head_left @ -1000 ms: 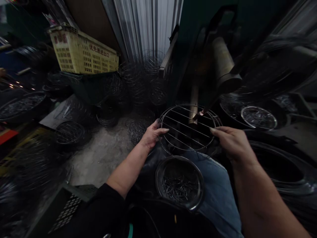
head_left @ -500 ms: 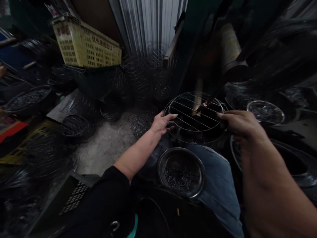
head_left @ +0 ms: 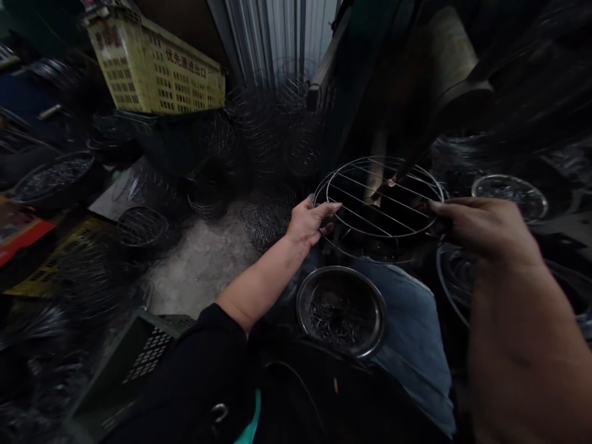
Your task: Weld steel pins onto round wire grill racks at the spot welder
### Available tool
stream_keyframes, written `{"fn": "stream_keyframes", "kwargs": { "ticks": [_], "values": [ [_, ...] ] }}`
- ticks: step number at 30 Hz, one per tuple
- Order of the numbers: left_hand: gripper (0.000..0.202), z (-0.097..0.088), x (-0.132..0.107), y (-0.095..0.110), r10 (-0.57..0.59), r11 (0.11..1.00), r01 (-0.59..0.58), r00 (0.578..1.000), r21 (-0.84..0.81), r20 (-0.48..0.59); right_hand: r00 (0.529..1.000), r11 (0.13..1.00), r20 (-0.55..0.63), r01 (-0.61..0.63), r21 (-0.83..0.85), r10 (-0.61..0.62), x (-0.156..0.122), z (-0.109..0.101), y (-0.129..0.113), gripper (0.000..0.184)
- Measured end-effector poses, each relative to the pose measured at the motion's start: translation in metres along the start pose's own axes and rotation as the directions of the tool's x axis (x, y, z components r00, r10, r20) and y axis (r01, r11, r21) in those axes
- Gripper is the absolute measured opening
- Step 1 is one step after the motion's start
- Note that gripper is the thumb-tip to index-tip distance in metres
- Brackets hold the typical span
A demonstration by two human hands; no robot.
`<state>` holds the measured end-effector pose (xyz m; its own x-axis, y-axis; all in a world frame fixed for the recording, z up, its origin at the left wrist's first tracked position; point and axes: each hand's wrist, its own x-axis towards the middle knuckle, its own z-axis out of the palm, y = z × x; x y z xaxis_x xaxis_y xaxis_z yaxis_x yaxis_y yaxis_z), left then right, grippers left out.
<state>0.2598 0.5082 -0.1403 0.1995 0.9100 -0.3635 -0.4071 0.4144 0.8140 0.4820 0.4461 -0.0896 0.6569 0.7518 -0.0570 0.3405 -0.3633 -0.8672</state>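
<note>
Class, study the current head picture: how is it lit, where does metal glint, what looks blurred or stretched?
Head view: dim overall, corrugated sheet among the lightest areas; head view: wire rack and metal bowl glint along their rims; head view: wire coils at far left look smeared; head view: right forearm seems stretched toward the edge.

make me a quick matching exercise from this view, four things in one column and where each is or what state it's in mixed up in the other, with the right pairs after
Things
1. round metal wire rack
2. shiny round metal bowl
3. yellow plastic crate with red lettering
4. dark green perforated crate

Places and states
A. stacked on a dark bin
B. held between left hand and right hand
C. lower left, beside the black sleeve
D. holding small metal pieces

Pairs: 1-B, 2-D, 3-A, 4-C
</note>
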Motion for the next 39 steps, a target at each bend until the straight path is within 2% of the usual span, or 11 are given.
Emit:
{"fn": "stream_keyframes", "kwargs": {
  "ticks": [3,7,10,12,14,18,21,26,30,35,39],
  "values": [
    [0.048,0.005,0.011,-0.004,0.016,0.998,-0.018,0.999,-0.06,-0.042,0.978,0.981,-0.167,0.1,-0.169,-0.128,0.002,-0.004,0.011,0.025],
    [0.039,0.015,0.02,-0.008,0.047,0.991,-0.057,0.995,-0.12,-0.091,0.826,0.841,-0.239,0.423,-0.337,-0.51,-0.04,-0.003,0.046,0.034],
    [0.035,0.02,0.021,-0.009,0.06,0.99,-0.072,0.992,-0.117,-0.107,0.856,0.859,0.306,0.481,-0.176,-0.416,-0.093,0.015,0.078,0.025],
    [0.035,0.022,0.021,-0.01,0.068,0.991,-0.08,0.991,-0.108,-0.112,0.69,0.848,0.683,0.492,-0.199,-0.24,-0.12,0.032,0.096,0.022],
    [0.035,0.023,0.02,-0.011,0.078,0.991,-0.089,0.991,-0.103,-0.107,0.607,0.764,0.791,0.544,-0.347,-0.072,-0.135,0.047,0.107,0.027],
    [0.042,0.019,0.021,-0.012,0.075,0.991,-0.084,0.994,-0.106,-0.084,0.602,0.471,0.793,0.675,-0.568,0.096,-0.142,0.063,0.114,0.037],
    [0.049,0.016,0.021,-0.012,0.078,0.988,-0.087,0.994,-0.124,-0.075,0.597,0.409,0.8,0.717,-0.565,0.059,-0.143,0.072,0.12,0.039],
    [0.049,0.014,0.019,-0.012,0.071,0.992,-0.078,0.995,-0.097,-0.072,0.721,0.709,0.69,0.453,-0.541,0.065,-0.13,0.082,0.126,0.024],
    [0.048,0.012,0.018,-0.01,0.078,0.991,-0.083,0.995,-0.102,-0.057,0.742,0.938,0.632,0.015,-0.346,0.221,-0.117,0.073,0.124,0.015],
    [0.046,0.01,0.018,-0.01,0.052,0.987,-0.062,0.996,-0.146,-0.066,0.656,0.903,0.638,-0.397,-0.163,0.403,-0.12,0.063,0.127,0.018],
    [0.045,0.009,0.017,-0.011,0.052,0.99,-0.06,0.997,-0.127,-0.059,0.683,0.907,0.617,-0.401,-0.129,0.39,-0.126,0.063,0.129,0.023]
  ]
}}
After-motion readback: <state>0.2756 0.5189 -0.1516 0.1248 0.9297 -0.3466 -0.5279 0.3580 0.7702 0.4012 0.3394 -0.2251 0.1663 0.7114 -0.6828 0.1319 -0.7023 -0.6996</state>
